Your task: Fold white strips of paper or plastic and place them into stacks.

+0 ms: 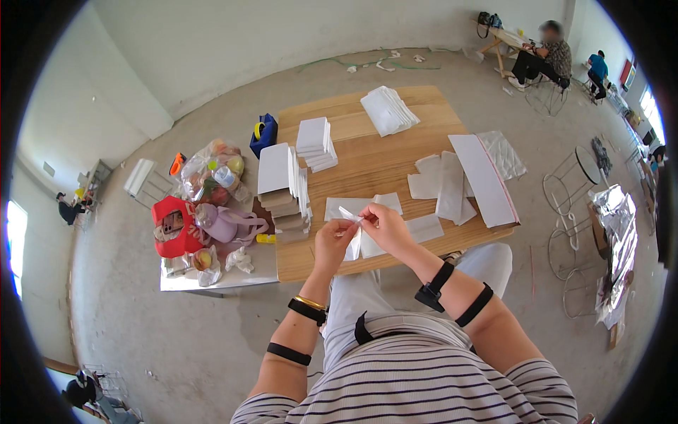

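My left hand [336, 239] and my right hand [383, 225] meet over the near edge of the wooden table [367, 169]. Both are closed, fingertips pinching a small white paper piece [349, 213] between them. Its exact shape is partly hidden by my fingers. Beneath and around my hands lie flat white paper pieces [425, 229], some reaching out to the right. To the left of my hands stand stacks of folded white and brown card pieces [277, 171], with a second white stack [312, 136] just behind.
A white pile [388, 111] lies at the table's far side. On the right are loose white sheets [450, 185] and a long white open box [484, 180]. A side table on the left bears a red bag [174, 226], a lilac bottle [217, 224] and filled plastic bags. Wire stools [586, 166] stand at right.
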The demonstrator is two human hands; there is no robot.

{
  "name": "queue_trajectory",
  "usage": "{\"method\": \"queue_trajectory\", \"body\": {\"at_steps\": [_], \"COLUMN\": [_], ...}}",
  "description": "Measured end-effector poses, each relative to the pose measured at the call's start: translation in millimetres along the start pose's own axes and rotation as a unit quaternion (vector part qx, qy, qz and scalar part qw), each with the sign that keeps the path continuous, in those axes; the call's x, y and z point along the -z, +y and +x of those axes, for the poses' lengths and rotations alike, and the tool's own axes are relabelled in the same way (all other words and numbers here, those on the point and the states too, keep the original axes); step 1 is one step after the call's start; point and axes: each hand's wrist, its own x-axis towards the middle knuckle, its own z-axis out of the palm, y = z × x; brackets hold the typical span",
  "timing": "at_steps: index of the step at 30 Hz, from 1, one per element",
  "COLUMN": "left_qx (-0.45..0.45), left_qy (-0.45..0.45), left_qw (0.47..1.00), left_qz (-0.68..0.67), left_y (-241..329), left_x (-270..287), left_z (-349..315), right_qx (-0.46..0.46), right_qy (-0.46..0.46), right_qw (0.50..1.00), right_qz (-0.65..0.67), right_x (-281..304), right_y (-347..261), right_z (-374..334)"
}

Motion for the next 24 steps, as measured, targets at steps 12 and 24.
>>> {"method": "queue_trajectory", "body": {"at_steps": [12,24], "left_qx": [0.058,-0.126], "left_qy": [0.300,-0.007], "left_qw": [0.894,0.872], "left_qz": [-0.326,0.474], "left_y": [-50.9,-66.1], "left_x": [27.0,36.7], "left_z": [-16.6,-86.3], "right_qx": [-0.053,-0.268], "right_qy": [0.065,0.026], "right_qw": [0.996,0.956], "right_qz": [0.017,0.120], "right_x": [25.7,39.2], "right_y": [57.7,135.3], "right_z": [-26.7,-78.8]}}
